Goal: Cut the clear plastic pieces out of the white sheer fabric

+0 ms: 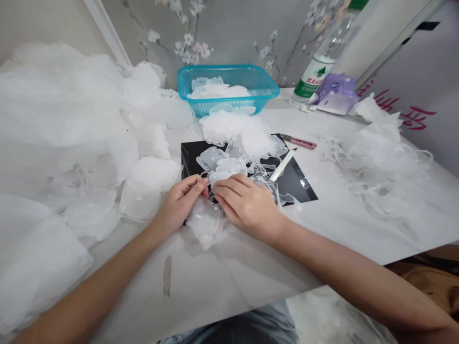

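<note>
My left hand [181, 198] and my right hand [247, 205] come close together over a black mat [190, 154]. Thumb and fingers of both are pinched on the edges of a thin translucent white piece [219, 177], partly covered by my right fingers. Below them a similar dotted sheet piece [206, 222] overhangs the mat's near edge; whether it joins the held one I cannot tell. More rounded cut pieces [211, 158] lie just beyond my fingers. Curly offcut strips [263, 167] and a slim white pointed tool [282, 166] rest to the right of them.
A blue plastic basket [229, 70] with white pieces stands at the back. Heaps of white sheer sheets [71, 110] fill the left side. Offcuts [383, 167] lie at right. A pink utility knife [299, 142], water bottle [315, 71] and purple packet [337, 93] stand or lie farther back.
</note>
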`<state>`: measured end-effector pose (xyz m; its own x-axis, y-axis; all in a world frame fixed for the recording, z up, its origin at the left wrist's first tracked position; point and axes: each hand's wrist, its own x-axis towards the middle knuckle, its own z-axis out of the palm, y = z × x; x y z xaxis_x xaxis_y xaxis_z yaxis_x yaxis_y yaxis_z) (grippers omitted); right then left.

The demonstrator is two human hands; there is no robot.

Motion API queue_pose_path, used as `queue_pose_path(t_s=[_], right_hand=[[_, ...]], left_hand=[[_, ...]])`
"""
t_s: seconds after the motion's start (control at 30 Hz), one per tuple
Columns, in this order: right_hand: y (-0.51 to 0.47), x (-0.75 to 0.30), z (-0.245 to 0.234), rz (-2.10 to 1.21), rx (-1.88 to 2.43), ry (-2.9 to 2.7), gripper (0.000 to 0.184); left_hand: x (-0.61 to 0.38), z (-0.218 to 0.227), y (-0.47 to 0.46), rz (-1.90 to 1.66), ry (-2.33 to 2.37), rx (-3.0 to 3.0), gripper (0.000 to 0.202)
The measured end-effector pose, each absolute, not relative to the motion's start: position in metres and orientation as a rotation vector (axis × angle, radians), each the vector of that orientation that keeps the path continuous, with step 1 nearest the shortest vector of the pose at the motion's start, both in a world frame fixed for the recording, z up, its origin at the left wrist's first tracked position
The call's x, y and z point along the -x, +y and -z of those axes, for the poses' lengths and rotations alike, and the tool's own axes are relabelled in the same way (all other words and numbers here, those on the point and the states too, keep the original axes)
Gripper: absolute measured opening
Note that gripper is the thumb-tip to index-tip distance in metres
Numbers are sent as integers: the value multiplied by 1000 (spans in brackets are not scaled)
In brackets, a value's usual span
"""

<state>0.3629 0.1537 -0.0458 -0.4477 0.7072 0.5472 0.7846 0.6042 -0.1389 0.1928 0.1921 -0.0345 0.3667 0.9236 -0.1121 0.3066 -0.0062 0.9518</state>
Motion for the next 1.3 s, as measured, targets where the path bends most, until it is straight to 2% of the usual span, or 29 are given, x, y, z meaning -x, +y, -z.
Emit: queue_pose_path(t_s=[0.13, 0.37, 0.47, 0.77, 0.9, 1.0, 1.07, 1.2, 1.3], right_hand=[[159, -372, 39, 167, 1180, -2428, 17], [166, -406, 1, -417, 1367, -2467, 17], [170, -417, -1, -545, 1316, -2363, 13], [175, -419, 11, -488, 1147, -2199, 9], [166, -395, 21, -428, 1051, -2240, 14], [163, -390, 19, -519, 1052, -2314, 18], [166, -399, 13, -532, 1263, -2231, 22], [180, -439, 2, -253, 2183, -1767, 34], [187, -460, 5, -353, 2604, -1657, 48]], left_hand=[[-191, 39, 193, -773, 1166, -1470, 32], [-191, 43, 191, -785, 1274, -1425, 29], [-192, 41, 190, -766, 1290, -1449, 29], [-193, 37, 188, -648, 1224, -1556, 32], [-194, 34, 188, -578, 1068, -1606, 29], [-194, 35, 189, -588, 1046, -1580, 27], [-193, 35, 189, -592, 1050, -1549, 27], [-193, 33, 189, -595, 1041, -1496, 26], [-191, 35, 191, -653, 1026, -1427, 26]])
